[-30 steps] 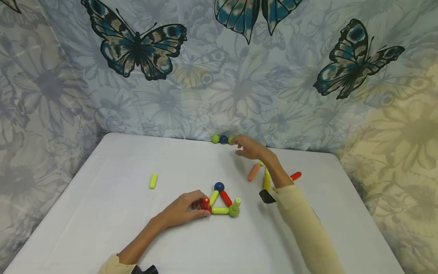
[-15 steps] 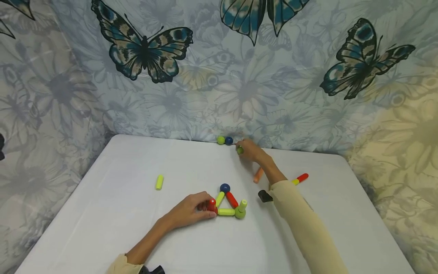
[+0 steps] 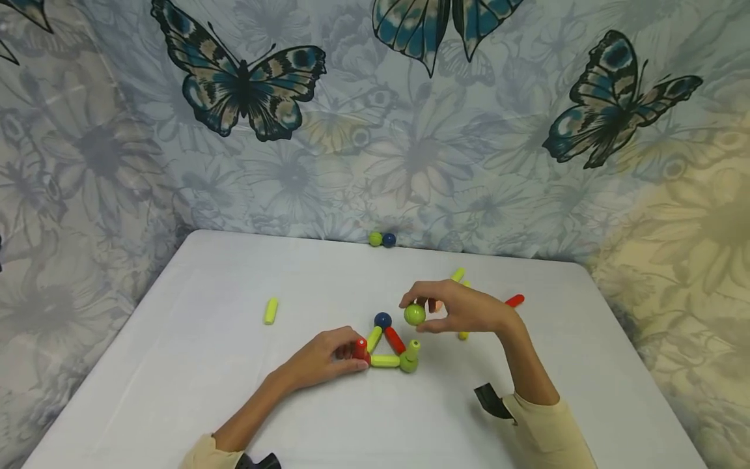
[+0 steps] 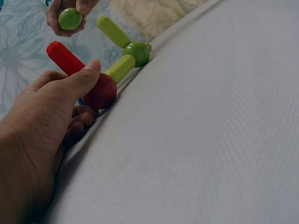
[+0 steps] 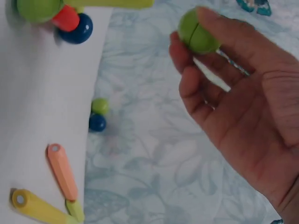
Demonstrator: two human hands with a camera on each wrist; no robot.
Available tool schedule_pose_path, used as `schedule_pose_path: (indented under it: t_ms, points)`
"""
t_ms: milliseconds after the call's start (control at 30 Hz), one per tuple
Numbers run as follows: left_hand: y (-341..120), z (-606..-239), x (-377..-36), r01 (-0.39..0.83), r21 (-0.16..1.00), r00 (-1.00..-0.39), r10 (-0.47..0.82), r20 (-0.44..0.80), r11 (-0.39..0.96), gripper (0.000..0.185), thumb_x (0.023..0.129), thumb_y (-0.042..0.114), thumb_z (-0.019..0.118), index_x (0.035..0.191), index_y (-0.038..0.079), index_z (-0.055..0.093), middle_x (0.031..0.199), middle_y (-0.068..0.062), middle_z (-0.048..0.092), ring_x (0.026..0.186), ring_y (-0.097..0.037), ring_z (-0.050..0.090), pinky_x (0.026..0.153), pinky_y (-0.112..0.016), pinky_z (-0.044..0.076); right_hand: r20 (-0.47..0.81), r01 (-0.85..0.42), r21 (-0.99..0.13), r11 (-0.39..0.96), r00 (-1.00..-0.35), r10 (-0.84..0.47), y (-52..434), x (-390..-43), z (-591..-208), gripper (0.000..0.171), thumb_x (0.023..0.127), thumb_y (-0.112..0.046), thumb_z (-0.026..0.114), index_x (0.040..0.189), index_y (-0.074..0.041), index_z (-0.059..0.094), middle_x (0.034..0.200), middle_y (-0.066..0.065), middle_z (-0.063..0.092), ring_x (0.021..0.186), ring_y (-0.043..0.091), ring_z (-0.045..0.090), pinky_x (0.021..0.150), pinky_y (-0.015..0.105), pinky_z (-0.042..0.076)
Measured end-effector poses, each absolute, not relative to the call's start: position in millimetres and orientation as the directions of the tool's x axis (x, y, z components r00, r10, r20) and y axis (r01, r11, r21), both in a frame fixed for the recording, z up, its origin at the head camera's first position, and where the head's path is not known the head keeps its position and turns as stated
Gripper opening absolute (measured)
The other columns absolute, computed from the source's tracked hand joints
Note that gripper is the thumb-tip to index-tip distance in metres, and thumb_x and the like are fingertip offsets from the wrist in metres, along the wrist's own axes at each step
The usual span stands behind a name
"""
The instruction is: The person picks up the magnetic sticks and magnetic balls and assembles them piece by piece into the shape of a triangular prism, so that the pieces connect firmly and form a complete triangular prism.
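On the table lies a triangle of coloured sticks and balls, with a blue ball (image 3: pixel 383 320) at its far corner, a green ball (image 3: pixel 408 362) at the right and a red ball (image 4: pixel 101 91) at the left. A red stick (image 4: pixel 64 58) and a light green stick (image 4: pixel 112 31) stand up from the two near corners. My left hand (image 3: pixel 328 357) grips the red corner, thumb on the ball. Above the triangle's right side my right hand (image 3: pixel 463 307) pinches a loose green ball (image 3: pixel 415 314) between thumb and fingers, apart from the triangle.
At the table's back edge sit a green ball (image 3: pixel 375 238) and a blue ball (image 3: pixel 389 240). A lone light green stick (image 3: pixel 271 311) lies at left. Behind my right hand are an orange stick (image 5: pixel 63 172), a yellow stick (image 5: pixel 39 205) and a red stick (image 3: pixel 515 300). A patterned cloth hangs behind.
My right hand has picked a green ball from the row at the back edge and brought it toward me, near the triangle. My left hand keeps its grip on the red corner.
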State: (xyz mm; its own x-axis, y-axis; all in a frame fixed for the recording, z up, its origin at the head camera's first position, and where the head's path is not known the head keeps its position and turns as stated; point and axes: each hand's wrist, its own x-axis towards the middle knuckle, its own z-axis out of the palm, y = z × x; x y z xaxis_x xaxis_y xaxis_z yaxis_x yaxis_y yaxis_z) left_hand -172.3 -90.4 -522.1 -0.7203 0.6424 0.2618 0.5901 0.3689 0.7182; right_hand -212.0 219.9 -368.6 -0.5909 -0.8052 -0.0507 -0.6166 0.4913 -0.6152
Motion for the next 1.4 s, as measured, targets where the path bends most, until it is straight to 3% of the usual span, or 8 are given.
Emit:
schedule_pose_path:
  t_ms: [133,267,467,633,767,1000,1200,1400]
  points:
    - [-91.6,-522.7,-173.9,0.607,0.709,-0.712,0.643,0.283,0.360,0.023,0.097,0.045,0.073,0.113,0.030,0.065,0.092,0.017,0.058,0.081,0.001,0.053,0.073,-0.018,0.049,-0.094,-0.624,-0.625,0.469,-0.536,-0.839,218.4,-197.9,-368.4,0.035,0.091,-0.012,0.081,0.122,-0.020,0.066,0.120,-0.006,0.070,0.099,0.005,0.064,0.089,0.030,0.057]
    - [-91.6,-522.5,-173.9,0.605,0.709,-0.713,0.643,0.279,0.363,0.023,0.097,0.046,0.073,0.113,0.031,0.065,0.091,0.017,0.058,0.081,0.002,0.053,0.073,-0.017,0.049,-0.179,-0.597,-0.601,0.532,-0.548,-0.817,217.9,-194.6,-375.2,0.037,0.091,-0.011,0.080,0.124,-0.020,0.065,0.122,-0.005,0.070,0.102,0.003,0.060,0.090,0.031,0.057]
    - [-93.0,-521.3,-172.4,0.602,0.709,-0.714,0.646,0.270,0.368,0.024,0.097,0.046,0.073,0.113,0.029,0.065,0.091,0.016,0.059,0.081,0.000,0.053,0.073,-0.018,0.048,-0.274,-0.534,-0.589,0.607,-0.574,-0.772,217.4,-196.4,-386.3,0.049,0.091,-0.016,0.081,0.135,-0.011,0.060,0.121,-0.003,0.068,0.102,0.012,0.061,0.089,0.033,0.057]
    - [-94.1,-520.7,-172.6,0.600,0.711,-0.715,0.643,0.273,0.366,0.025,0.097,0.045,0.073,0.114,0.028,0.065,0.091,0.014,0.059,0.081,-0.001,0.054,0.072,-0.018,0.048,-0.395,-0.460,-0.578,0.674,-0.565,-0.724,211.6,-202.0,-407.3,0.038,0.088,-0.015,0.083,0.121,-0.013,0.064,0.102,-0.009,0.066,0.090,0.008,0.059,0.083,0.025,0.053]
    - [-93.5,-522.3,-173.2,0.610,0.706,-0.707,0.649,0.280,0.359,0.025,0.098,0.045,0.072,0.113,0.028,0.065,0.092,0.014,0.059,0.082,0.000,0.054,0.073,-0.018,0.049,-0.416,-0.429,-0.602,0.673,-0.551,-0.723,206.2,-203.8,-421.8,0.029,0.086,-0.018,0.086,0.105,-0.016,0.063,0.090,-0.011,0.061,0.083,0.003,0.055,0.079,0.021,0.050]
    - [-92.5,-521.9,-171.7,0.600,0.707,-0.717,0.643,0.269,0.374,0.026,0.096,0.045,0.074,0.114,0.028,0.064,0.091,0.016,0.058,0.082,0.001,0.053,0.073,-0.017,0.049,-0.450,-0.369,-0.592,0.717,-0.586,-0.673,200.3,-198.3,-422.6,0.032,0.085,-0.018,0.088,0.099,-0.016,0.059,0.085,-0.009,0.057,0.082,0.006,0.056,0.080,0.024,0.050]
    - [-92.3,-520.1,-172.5,0.565,0.728,-0.735,0.637,0.230,0.389,0.031,0.094,0.045,0.077,0.117,0.026,0.065,0.090,0.014,0.060,0.082,0.000,0.053,0.074,-0.018,0.049,-0.494,-0.346,-0.528,0.775,-0.617,-0.613,195.1,-196.7,-422.3,0.037,0.083,-0.021,0.090,0.102,-0.019,0.058,0.086,-0.008,0.056,0.085,0.010,0.056,0.082,0.029,0.050]
    - [-105.5,-505.6,-196.2,0.463,0.820,-0.675,0.733,0.081,0.336,0.046,0.087,0.034,0.086,0.126,0.020,0.065,0.102,0.005,0.067,0.091,-0.004,0.059,0.083,-0.021,0.053,-0.513,-0.329,-0.518,0.790,-0.619,-0.594,194.5,-196.5,-421.2,0.036,0.083,-0.021,0.090,0.103,-0.018,0.061,0.087,-0.006,0.058,0.086,0.011,0.056,0.083,0.030,0.050]
